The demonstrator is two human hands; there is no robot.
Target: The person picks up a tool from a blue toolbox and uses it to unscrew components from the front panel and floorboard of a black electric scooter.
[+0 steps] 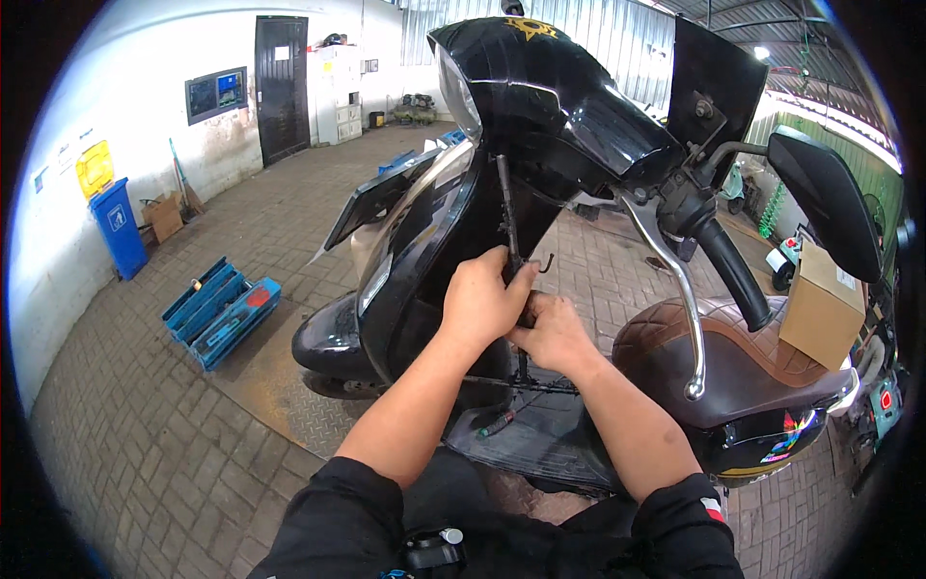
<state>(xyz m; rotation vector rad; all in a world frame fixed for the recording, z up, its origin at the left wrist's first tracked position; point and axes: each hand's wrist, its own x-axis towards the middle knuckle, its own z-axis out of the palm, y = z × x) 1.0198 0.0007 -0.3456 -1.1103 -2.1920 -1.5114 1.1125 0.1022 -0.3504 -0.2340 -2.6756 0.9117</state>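
Note:
A black scooter (439, 241) stands before me, its front to the left and its seat to the right. Both hands are closed on a dark, cable-like strand that runs upright behind its front shield. My left hand (482, 301) grips the upper part of this black wiring harness (511, 227). Just below and to the right, my right hand (552, 333) pinches it, with the fingertips of both hands close together. A small hooked end (548, 262) sticks out beside my left thumb. On the footboard (550, 449) lies a thin tool with a green and red handle (497, 425).
The handlebar grip (738, 275), brake lever (690, 338) and mirror (825, 198) jut out at the right. A cardboard box (825, 304) rests on the brown seat (675, 352). An open blue toolbox (220, 314) sits on the paved floor at left, near a blue bin (118, 232).

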